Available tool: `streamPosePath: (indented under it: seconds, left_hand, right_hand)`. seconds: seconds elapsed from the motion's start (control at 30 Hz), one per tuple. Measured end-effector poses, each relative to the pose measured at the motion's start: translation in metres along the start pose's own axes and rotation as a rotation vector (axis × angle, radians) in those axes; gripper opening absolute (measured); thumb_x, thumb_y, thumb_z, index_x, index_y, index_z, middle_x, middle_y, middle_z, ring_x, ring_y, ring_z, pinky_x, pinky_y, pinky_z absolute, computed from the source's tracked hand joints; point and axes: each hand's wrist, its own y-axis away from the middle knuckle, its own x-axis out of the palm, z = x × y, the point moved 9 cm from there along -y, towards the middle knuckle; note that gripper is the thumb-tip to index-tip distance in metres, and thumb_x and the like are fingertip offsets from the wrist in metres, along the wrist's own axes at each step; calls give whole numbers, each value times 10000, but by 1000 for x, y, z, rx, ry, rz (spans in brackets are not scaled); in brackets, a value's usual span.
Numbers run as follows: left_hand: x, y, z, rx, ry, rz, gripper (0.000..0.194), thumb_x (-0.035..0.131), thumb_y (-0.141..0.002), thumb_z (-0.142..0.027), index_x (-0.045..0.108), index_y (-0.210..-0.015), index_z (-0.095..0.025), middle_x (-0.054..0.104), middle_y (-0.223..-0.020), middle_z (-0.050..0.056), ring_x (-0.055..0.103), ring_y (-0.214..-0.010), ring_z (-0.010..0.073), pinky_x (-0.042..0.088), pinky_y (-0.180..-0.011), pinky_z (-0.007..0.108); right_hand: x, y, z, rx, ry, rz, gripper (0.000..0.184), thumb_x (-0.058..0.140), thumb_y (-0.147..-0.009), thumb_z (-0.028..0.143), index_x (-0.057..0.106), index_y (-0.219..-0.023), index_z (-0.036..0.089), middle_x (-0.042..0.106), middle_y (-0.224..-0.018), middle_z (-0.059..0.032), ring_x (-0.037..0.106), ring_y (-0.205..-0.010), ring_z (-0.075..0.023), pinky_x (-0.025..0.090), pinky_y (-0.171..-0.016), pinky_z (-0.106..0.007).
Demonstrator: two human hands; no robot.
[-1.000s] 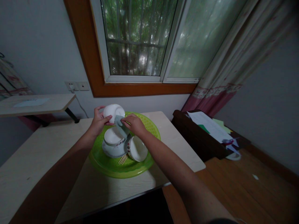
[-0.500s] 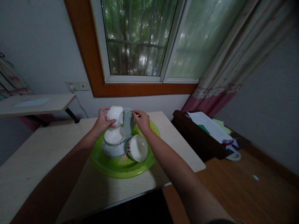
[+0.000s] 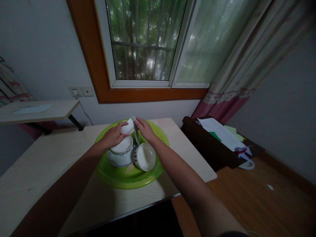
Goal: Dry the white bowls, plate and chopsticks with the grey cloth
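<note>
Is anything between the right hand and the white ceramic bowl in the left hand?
Yes: the grey cloth, held by the right hand, hangs between it and the white ceramic bowl in the left hand. Nothing else visible intervenes.

The tray (image 3: 133, 182) looks like glossy green plastic, and the bowls (image 3: 146, 157) are smooth, shiny white ceramic. The cloth (image 3: 137, 134) appears soft and matt; the surface (image 3: 187, 158) has a pale wood-grain finish.

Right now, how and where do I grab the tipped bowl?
I'd take the tipped bowl by its right rim, coming from the right: thumb inside, fingers outside. Its mouth faces up and right, so that edge looks easiest, while the chopsticks and stacked bowl crowd its left.
</note>
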Motion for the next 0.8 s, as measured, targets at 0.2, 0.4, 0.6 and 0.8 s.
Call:
streamPosePath:
  seconds: [0.2,0.4,0.6,0.8]
  left_hand:
    - [6,2,-25,210,-187,93,377,626,-883,-312,618,-1257,-264,686,-1217,120,654,-1111,309,495,-980,442]
    - [16,6,-39,298,-229,250,321,555,-906,-236,667,-1199,-300,682,-996,82,623,-992,263,498,-873,365]
    - [17,6,-39,324,-337,223,330,549,-930,-255,639,-1245,-293,655,-1032,95,601,-1018,275,490,-866,383]
    - [3,-3,-25,283,-191,30,490,749,-830,-397,560,-1258,-250,600,-1184,104,569,-1140,302,473,-998,479]
  right_hand:
    - [6,1,-8,71,-19,36,585,495,-996,548,518,-1455,186,571,-1480,-125,542,-1369,-210,396,-1175,-411]
    - [1,1,-14,93,35,2,526,523,-985,448,538,-1432,172,605,-1436,-132,579,-1318,-218,434,-1137,-391]
    - [-2,-3,-22,100,19,-41,464,433,-944,250,582,-1378,180,644,-1387,-95,608,-1262,-197,453,-1118,-370]
    - [-6,-5,-25,108,69,-102,492,367,-956,218,550,-1400,111,610,-1417,-134,561,-1321,-192,408,-1153,-334]
